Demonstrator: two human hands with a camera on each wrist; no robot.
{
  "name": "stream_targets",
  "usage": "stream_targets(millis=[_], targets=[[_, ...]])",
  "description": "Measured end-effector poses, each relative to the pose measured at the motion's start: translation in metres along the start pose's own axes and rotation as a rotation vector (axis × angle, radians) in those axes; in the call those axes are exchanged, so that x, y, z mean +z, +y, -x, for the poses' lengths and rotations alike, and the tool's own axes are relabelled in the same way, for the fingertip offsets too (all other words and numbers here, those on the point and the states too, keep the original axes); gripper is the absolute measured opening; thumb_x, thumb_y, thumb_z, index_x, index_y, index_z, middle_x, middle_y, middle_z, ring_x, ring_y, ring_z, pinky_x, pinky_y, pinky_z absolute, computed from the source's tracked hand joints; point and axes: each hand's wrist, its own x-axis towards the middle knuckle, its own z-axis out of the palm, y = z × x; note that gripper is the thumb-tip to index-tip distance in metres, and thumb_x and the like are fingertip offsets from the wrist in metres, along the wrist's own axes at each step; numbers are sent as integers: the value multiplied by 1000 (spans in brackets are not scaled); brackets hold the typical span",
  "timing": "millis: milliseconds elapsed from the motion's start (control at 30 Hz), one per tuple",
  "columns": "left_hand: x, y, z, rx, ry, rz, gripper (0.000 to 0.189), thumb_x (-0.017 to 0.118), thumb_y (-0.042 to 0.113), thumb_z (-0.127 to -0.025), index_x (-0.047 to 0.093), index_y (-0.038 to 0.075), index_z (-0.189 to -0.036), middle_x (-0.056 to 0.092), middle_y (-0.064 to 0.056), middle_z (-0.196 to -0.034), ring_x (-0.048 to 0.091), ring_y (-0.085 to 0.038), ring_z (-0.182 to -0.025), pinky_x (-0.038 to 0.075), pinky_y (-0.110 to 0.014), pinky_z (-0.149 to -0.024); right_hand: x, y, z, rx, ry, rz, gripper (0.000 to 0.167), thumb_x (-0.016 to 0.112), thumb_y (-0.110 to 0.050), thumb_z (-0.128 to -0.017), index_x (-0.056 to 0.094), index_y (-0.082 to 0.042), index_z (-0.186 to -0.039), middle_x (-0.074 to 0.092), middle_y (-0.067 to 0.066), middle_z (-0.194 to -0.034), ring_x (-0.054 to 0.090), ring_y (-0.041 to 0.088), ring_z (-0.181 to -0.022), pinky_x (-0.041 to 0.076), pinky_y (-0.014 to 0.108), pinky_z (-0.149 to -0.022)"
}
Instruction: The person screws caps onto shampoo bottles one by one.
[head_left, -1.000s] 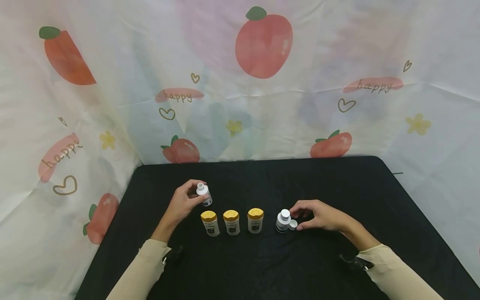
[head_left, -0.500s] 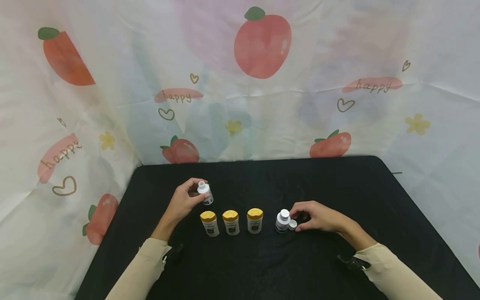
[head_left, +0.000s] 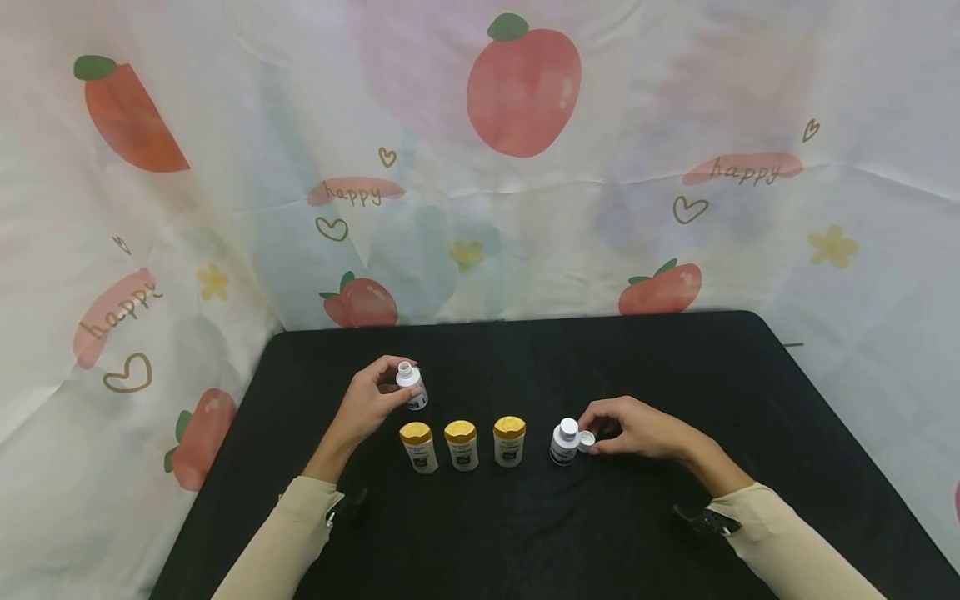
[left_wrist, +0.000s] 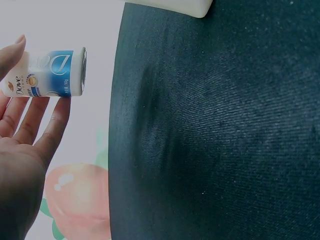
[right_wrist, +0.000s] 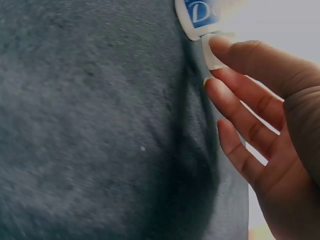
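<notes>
In the head view my left hand [head_left: 365, 406] grips a small white bottle [head_left: 412, 388] at the back left, its bare neck pointing up. That bottle [left_wrist: 50, 75] shows a blue and white Dove label in the left wrist view, held between thumb and fingers. My right hand [head_left: 637, 427] pinches a small white cap [head_left: 586, 442], hollow side up, between thumb and forefinger; the other fingers are spread in the right wrist view. Just left of the cap [right_wrist: 212, 54] stands another white bottle [head_left: 564, 446] with its own cap on.
Between the hands, a row of white bottles with yellow lids stands upright: a left one [head_left: 419, 448], a middle one [head_left: 462, 448] and a right one [head_left: 509, 444]. They stand on a black table [head_left: 480, 533]. A printed fabric backdrop [head_left: 540, 242] hangs behind it.
My right hand has risen slightly with the cap, which rested lower beside the capped bottle before. The left hand has shifted very slightly to the right with its bottle.
</notes>
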Motion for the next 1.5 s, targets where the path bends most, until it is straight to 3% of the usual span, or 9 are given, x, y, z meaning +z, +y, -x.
stream_targets(millis=[233,367,733,1067,1300,1500], targets=[[-2,3,-2,-8,8,4,36,81,11,-87,66,12,-120,67,-7,-119,63,-25,-107,57,-23,-85,-11,-6,2,3,45,-1,22,76,-23,-93,68,-25,-114,69,-10,-105,68,11,-97,58,40,-85],[-2,6,-3,-1,6,9,36,81,11,-87,67,11,-120,67,-8,-118,63,-29,-106,57,-24,-85,-18,-11,2,-6,89,45,23,76,-24,-94,68,-24,-115,70,-12,-102,67,8,-93,58,37,-81],[-1,20,-11,-56,16,30,45,80,12,-89,62,3,-129,65,-14,-124,62,-28,-110,55,-20,-84,-30,-35,-7,-91,218,17,29,77,-18,-92,68,-19,-120,71,-8,-107,69,10,-92,57,32,-77],[1,36,-20,-56,5,22,43,76,-1,-89,57,-6,-127,63,-25,-122,61,-41,-111,53,-16,-83,-36,-58,-21,-155,304,-66,33,77,-5,-90,66,-15,-119,71,-1,-105,71,14,-93,57,26,-83],[2,45,-22,-4,-3,43,41,79,8,-89,60,2,-124,67,-19,-117,64,-32,-106,56,-20,-83,-40,-65,-29,-187,303,-57,29,78,-9,-91,68,-20,-116,70,-6,-106,70,14,-97,57,33,-86],[5,56,-25,61,-19,49,40,81,12,-88,61,7,-122,68,-13,-112,66,-24,-101,59,-26,-82,-42,-75,-36,-237,317,1,35,79,-6,-88,69,-18,-120,69,-6,-111,70,13,-100,56,29,-87]])
